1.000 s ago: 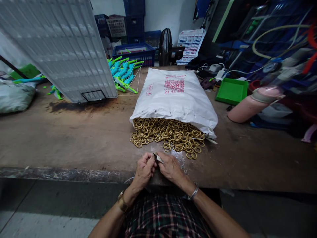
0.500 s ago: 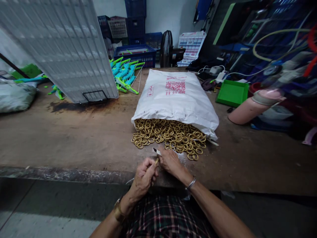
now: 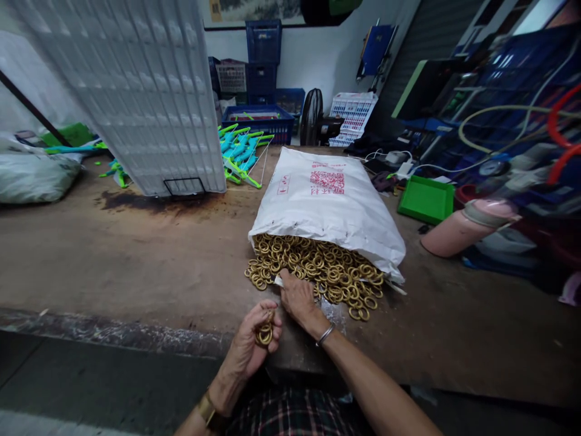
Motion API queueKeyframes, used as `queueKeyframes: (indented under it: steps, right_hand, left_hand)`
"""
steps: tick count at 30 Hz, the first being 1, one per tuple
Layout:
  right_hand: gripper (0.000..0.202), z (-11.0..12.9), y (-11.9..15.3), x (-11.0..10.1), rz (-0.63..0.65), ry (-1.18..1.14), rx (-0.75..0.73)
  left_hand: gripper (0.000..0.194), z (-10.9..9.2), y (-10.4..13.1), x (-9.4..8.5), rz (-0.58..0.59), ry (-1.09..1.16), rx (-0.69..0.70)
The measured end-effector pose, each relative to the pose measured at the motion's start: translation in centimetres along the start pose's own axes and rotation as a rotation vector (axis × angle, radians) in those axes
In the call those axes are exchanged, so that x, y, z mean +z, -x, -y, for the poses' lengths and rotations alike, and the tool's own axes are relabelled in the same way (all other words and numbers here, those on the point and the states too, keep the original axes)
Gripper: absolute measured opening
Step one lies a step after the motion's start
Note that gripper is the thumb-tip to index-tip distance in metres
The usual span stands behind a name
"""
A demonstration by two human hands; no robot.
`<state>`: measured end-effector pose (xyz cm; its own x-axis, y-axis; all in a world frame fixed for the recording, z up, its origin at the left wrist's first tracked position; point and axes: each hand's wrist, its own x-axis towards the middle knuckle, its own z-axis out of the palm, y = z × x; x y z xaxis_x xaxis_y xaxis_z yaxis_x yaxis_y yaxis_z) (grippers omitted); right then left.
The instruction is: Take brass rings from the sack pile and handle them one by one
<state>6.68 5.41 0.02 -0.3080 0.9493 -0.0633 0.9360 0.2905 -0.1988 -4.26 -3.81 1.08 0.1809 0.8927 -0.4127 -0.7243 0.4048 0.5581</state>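
Note:
Several gold-coloured rings [image 3: 264,334] rest in my left hand [image 3: 251,342], its fingers curled around them at the table's front edge. My right hand [image 3: 299,298] reaches to the near side of the ring pile [image 3: 327,266], back of the hand up. A small flat white tool [image 3: 278,281] pokes out by the thumb of that hand, which grips it; its kind cannot be made out. The right fingertips are partly hidden, so I cannot tell whether they touch a ring. The pile spills from the open mouth of a white sack [image 3: 290,209] with red print.
On the left stands a tall translucent ribbed panel [image 3: 149,109]. Turquoise and green plastic pieces [image 3: 242,154] lie behind it. To the right are a green tray [image 3: 426,200] and a pink bottle [image 3: 467,227]. A black fan [image 3: 313,118] and crates stand behind the table.
My left hand has turned palm up and drawn slightly left, showing the rings in it. My right hand has moved away from the left, against the pile. The camera view has tilted up.

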Motion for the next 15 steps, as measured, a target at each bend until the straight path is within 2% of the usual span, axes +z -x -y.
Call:
queueKeyframes:
  steps: [4,8,11,15]
  right_hand:
    - [0.022,-0.6,0.2,0.4,-0.025,-0.049,-0.049]
    - [0.016,-1.9,1.1,0.7,-0.043,-0.305,-0.052]
    - [0.013,-2.8,2.3,0.2,-0.001,-0.651,-0.03]
    - [0.016,-3.3,4.1,-1.0,0.125,-1.017,-0.035]
  left_hand:
    - [0.025,-0.3,-0.3,0.0,-0.019,0.059,-0.014]
    - [0.028,-0.5,-0.8,0.2,-0.075,0.0,0.047]
    - [0.029,-0.3,-1.2,0.2,-0.091,-0.17,0.124]
    - [0.034,0.4,-1.8,0.4,-0.16,-0.549,0.227]
